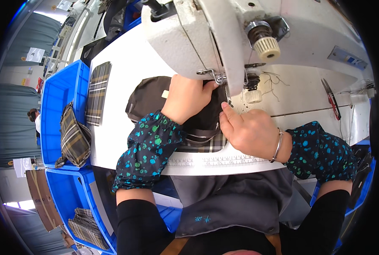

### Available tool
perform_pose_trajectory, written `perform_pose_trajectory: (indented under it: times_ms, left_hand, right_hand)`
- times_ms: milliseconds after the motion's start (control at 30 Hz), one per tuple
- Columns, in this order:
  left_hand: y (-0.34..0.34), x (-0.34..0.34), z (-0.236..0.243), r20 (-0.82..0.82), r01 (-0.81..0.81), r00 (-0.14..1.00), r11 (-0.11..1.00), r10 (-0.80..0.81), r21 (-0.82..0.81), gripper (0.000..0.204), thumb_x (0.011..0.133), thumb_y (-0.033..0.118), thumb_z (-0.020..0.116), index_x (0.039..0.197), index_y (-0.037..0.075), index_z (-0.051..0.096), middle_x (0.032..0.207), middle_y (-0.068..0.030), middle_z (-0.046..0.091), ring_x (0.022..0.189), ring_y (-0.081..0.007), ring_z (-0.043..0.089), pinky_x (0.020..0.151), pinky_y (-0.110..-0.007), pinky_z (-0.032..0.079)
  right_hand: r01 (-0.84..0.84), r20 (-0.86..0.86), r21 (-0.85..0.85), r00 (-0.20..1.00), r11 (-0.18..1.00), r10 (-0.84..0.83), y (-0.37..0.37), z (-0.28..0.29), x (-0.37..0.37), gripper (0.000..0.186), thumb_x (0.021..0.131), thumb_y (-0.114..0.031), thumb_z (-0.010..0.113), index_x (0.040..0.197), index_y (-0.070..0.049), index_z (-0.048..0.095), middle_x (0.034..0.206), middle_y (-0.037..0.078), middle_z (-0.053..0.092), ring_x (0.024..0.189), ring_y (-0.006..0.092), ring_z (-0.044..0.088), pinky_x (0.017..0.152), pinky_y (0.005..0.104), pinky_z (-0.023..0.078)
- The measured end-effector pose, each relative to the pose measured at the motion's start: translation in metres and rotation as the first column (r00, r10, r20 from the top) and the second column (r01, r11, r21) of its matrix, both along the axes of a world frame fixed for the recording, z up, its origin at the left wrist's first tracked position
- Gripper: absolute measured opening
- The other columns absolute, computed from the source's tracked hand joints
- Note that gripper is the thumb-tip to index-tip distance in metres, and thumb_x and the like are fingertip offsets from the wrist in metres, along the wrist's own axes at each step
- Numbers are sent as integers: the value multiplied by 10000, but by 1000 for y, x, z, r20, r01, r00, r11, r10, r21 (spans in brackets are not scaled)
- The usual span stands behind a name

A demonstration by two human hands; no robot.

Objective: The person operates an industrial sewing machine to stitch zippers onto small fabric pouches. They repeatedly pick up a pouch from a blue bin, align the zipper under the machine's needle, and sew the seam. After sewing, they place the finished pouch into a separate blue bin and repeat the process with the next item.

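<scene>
A white sewing machine (185, 38) stands over the table. Under its needle area lies a dark brown zippered fabric piece (147, 95), with plaid cloth (198, 145) showing beneath. My left hand (187, 95) grips the brown piece just left of the presser foot (221, 78), thumb toward the needle, other fingers mostly hidden. My right hand (249, 131) pinches the piece's right edge below the needle, index finger extended along it, beside the open zipper (200, 140).
A plaid panel (98, 93) lies at the table's left. Blue bins (53, 110) stand alongside, holding plaid pieces (74, 140). Red-handled scissors (334, 104) and loose threads (272, 85) lie right of the machine. A ruler strip (240, 161) runs along the front edge. Another person (37, 121) is at far left.
</scene>
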State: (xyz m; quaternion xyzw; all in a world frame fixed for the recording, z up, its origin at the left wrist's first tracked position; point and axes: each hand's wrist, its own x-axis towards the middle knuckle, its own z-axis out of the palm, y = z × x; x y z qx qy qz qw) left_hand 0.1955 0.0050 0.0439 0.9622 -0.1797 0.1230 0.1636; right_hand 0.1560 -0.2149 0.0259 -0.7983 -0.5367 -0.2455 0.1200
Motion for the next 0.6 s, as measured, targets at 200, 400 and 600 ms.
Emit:
perform_pose_trajectory:
  times_ms: [200,400,600]
  left_hand:
    - [7,7,-7,-6,62,998,996,-61,66,388,956,440,740,1040,63,766,912,-147,767,738,-375,735,638,-482,570]
    - [0,5,-2,-72,-12,997,1000,12,6,259,985,346,701,1038,104,777,966,-120,753,837,-342,740,687,-461,580]
    - [13,29,-21,86,37,996,999,-39,20,140,788,152,780,911,85,780,844,-143,748,823,-412,707,717,-530,525]
  right_hand:
    - [-11,2,6,1000,1000,11,-2,3,3,233,778,-95,691,943,64,739,1035,320,757,511,151,661,457,288,502]
    - [-3,0,-4,1000,1000,3,-3,4,4,229,785,-94,695,950,58,742,1054,312,759,526,148,664,464,282,500]
    - [81,16,-64,997,995,-81,-2,-1,8,305,810,-116,682,1071,27,745,1206,247,747,554,130,637,513,284,508]
